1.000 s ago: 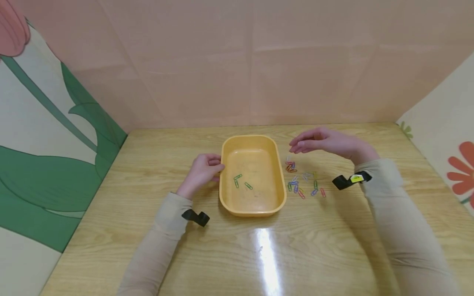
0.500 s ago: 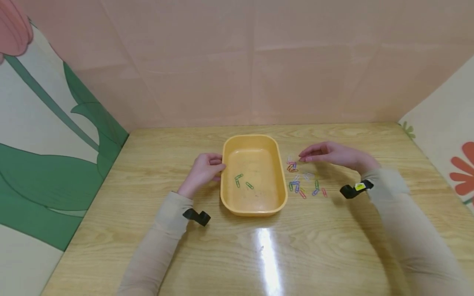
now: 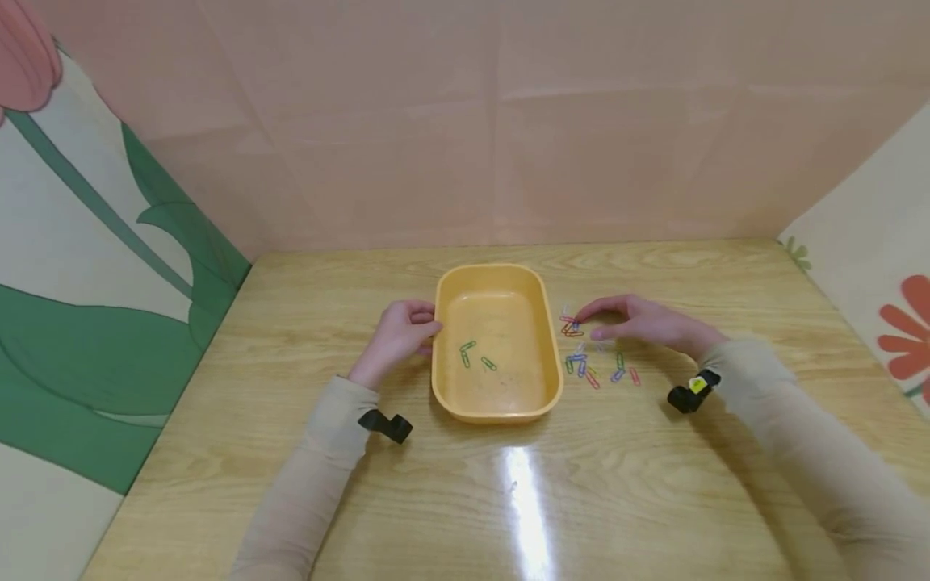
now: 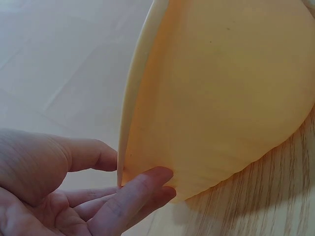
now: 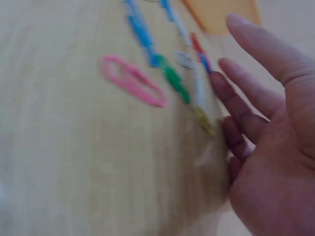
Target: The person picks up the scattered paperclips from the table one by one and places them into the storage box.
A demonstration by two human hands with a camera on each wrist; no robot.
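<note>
Paperclips [image 3: 582, 369] dot a woodgrain table [image 3: 414, 500], pink wall [image 3: 385, 161] behind.

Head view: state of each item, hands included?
Tray: open side up, on the table
Three green clips: lying inside the tray
Loose clips: scattered, right of the tray
Left hand: grips the tray's side
Right hand: by the loose clips, thumb and forefinger apart

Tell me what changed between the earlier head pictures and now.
The right hand came down and nearer, to the loose paper clips beside the tray, its thumb and fingers opening wider; no clip is visibly picked up. The left hand kept its hold on the tray's left side; the three green clips stayed inside.
</note>
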